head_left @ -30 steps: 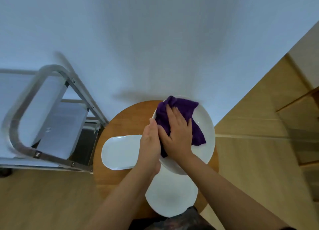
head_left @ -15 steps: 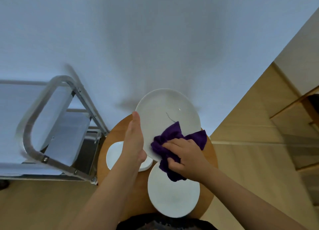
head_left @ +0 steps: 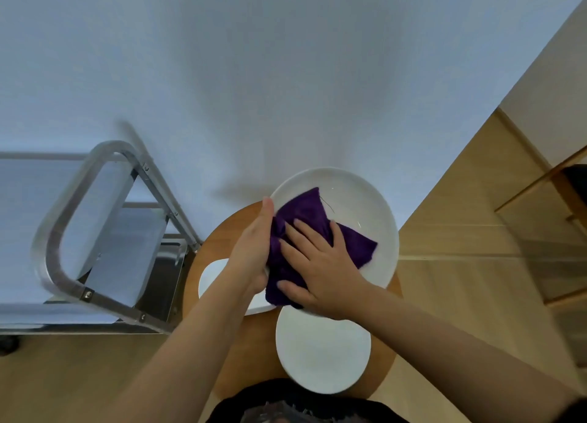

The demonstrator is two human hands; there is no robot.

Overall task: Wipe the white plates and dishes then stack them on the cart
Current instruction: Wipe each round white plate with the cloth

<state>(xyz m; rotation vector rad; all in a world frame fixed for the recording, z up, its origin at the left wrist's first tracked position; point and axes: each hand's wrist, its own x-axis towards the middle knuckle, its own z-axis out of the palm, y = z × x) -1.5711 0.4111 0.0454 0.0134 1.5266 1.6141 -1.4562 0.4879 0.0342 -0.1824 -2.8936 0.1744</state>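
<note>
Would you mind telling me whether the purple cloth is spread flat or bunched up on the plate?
Mostly spread: the purple cloth lies flattened under the right hand on the held plate.

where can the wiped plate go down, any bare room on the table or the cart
The round wooden table is crowded: the rectangular dish and the near round plate leave only slim wood strips along the left rim and front right edge. The roomiest bare patch is the cart top shelf, inside its metal handle.
</note>
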